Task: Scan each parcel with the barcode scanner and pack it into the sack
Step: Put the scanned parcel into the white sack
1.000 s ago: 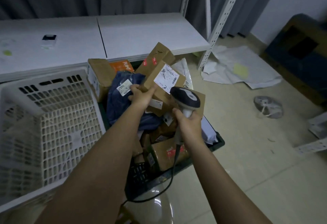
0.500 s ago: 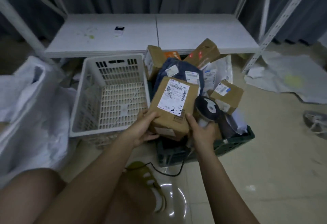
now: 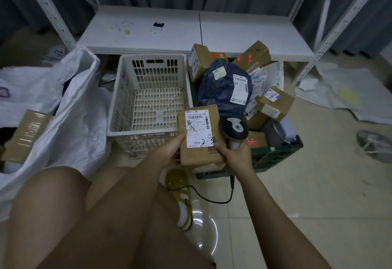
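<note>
My left hand (image 3: 169,149) grips the left edge of a brown cardboard parcel (image 3: 201,156) with a white label marked "2-3" facing up. Around the handle of the dark barcode scanner (image 3: 234,128) curl the fingers of my right hand (image 3: 235,154), whose fingertips also touch the parcel's right edge. The scanner head sits just right of the parcel, its cable trailing to the floor. A white woven sack (image 3: 70,118) lies open at the left with a taped cardboard box (image 3: 25,135) inside. More parcels, among them a dark blue bag (image 3: 220,92), are heaped in a dark green crate (image 3: 275,156).
A white plastic basket (image 3: 125,90) stands between the sack and the crate. Behind them runs a low white shelf (image 3: 191,29) with metal uprights. My knees fill the lower view, with a yellow-green shoe (image 3: 180,190) on the tiled floor. Loose white sheets (image 3: 343,94) lie at the right.
The parcel has come out of the crate heap towards me and turned label-up. My view has swung left and down, bringing the sack into sight. The scanner stayed beside the parcel.
</note>
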Tool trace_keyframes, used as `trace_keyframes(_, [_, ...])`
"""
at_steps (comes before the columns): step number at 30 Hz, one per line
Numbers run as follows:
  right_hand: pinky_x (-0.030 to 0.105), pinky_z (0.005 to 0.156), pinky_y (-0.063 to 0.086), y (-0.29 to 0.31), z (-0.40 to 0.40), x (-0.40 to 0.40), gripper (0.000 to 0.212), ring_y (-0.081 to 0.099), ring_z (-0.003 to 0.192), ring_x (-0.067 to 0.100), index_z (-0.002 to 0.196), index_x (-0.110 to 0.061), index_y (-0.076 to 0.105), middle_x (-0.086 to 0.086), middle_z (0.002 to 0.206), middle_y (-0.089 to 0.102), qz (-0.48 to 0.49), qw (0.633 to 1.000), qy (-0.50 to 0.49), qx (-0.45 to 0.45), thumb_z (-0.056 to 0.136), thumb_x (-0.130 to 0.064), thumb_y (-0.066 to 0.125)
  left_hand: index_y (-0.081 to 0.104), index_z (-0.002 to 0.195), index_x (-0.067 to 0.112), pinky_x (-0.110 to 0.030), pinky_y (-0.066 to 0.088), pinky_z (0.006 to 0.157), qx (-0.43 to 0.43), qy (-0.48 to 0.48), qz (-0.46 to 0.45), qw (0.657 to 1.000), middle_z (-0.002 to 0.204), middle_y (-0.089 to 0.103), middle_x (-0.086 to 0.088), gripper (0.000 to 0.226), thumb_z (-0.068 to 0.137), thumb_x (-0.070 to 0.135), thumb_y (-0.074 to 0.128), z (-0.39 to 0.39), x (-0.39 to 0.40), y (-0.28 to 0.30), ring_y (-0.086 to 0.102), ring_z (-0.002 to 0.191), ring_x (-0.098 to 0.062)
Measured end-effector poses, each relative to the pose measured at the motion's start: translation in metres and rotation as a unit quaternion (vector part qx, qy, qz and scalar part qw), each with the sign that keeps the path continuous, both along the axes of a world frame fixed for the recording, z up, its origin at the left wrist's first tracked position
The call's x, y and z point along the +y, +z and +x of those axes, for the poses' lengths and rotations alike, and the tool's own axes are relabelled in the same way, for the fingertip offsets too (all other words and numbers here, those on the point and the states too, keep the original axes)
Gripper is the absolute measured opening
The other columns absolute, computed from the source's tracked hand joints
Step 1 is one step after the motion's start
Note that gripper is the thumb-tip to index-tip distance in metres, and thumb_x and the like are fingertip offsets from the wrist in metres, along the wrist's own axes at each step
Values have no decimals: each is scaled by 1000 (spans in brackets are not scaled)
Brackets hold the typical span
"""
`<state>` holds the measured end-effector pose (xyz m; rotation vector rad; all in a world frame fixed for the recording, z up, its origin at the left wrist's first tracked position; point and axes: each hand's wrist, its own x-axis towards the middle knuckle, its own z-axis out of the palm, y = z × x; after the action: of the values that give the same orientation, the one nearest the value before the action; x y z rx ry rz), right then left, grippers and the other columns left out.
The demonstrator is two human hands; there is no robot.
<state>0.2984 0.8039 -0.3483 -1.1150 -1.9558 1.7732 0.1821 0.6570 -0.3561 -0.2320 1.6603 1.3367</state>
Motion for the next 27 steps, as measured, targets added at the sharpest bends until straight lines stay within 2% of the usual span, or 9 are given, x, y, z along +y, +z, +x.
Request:
trace_keyframes(2, [25, 93, 46, 0, -2, 5, 66, 57, 111, 17, 130, -9, 49, 1, 122, 60, -11, 1000, 2, -3, 73, -10, 83, 60, 115, 23, -39, 51, 73, -4, 21, 19, 1000, 102, 68, -8, 41, 92, 55, 50, -4, 1, 1, 63, 92, -27])
trace_keyframes(4, [13, 78, 49, 6, -2, 9, 44, 60, 97, 10, 118, -13, 54, -6, 106, 63, -33, 999, 0, 27, 80, -8, 77, 48, 130, 22, -39, 53, 68, 18, 52, 40, 998, 103, 67, -9, 46, 90, 43, 59, -12, 2, -4, 64, 88, -27])
trace_keyframes(5, [14, 78, 51, 9, -1, 12, 37, 62, 97, 9, 115, -16, 56, -6, 105, 65, -41, 998, -19, 48, 84, -11, 74, 41, 134, 24, -38, 53, 68, 38, 67, 58, 995, 103, 66, -8, 51, 89, 37, 63, -16, 2, -5, 63, 86, -26])
trace_keyframes(8, [34, 89, 54, 26, -3, 21, 29, 66, 102, 16, 115, -21, 63, 0, 108, 70, -51, 995, -40, 79, 87, -21, 72, 35, 136, 32, -34, 51, 65, 111, 97, 113, 983, 105, 64, -2, 60, 87, 26, 68, -25, 5, -1, 63, 83, -19])
trace_keyframes(11, [31, 72, 51, 43, -2, 18, 15, 64, 76, 10, 98, -13, 64, -4, 79, 69, -30, 995, 65, 68, 88, -23, 70, 38, 133, 36, -43, 53, 86, 160, 114, 142, 970, 121, 59, 1, 66, 81, 17, 75, -29, 10, 2, 60, 107, -22])
trace_keyframes(14, [19, 64, 47, 51, -2, 3, 12, 62, 66, 0, 89, -15, 63, -16, 68, 67, -24, 991, 106, 75, 84, -18, 74, 36, 135, 35, -50, 49, 96, 157, 123, 143, 969, 123, 59, 2, 71, 79, 16, 77, -29, 10, -4, 59, 112, -25])
trace_keyframes(17, [12, 58, 50, 53, -4, -7, 24, 66, 72, -4, 97, -22, 66, -13, 83, 71, -3, 993, 88, 76, 79, -15, 80, 35, 137, 35, -53, 47, 98, 159, 126, 144, 969, 127, 59, 0, 76, 77, 20, 79, -29, 8, -7, 59, 114, -26])
trace_keyframes(19, [9, 56, 49, 54, -4, -11, 27, 64, 69, -10, 93, -29, 62, -16, 83, 68, 17, 993, 92, 71, 79, -13, 79, 35, 138, 34, -53, 47, 99, 160, 129, 143, 968, 129, 58, -1, 76, 77, 20, 79, -30, 6, -6, 58, 114, -25])
trace_keyframes(27, [13, 51, 48, 55, -3, -13, 18, 59, 54, -6, 84, -21, 63, -7, 70, 66, 28, 994, 91, 51, 80, -11, 78, 33, 140, 33, -52, 47, 98, 163, 135, 143, 967, 132, 56, -3, 76, 79, 21, 77, -31, 5, -7, 58, 113, -24])
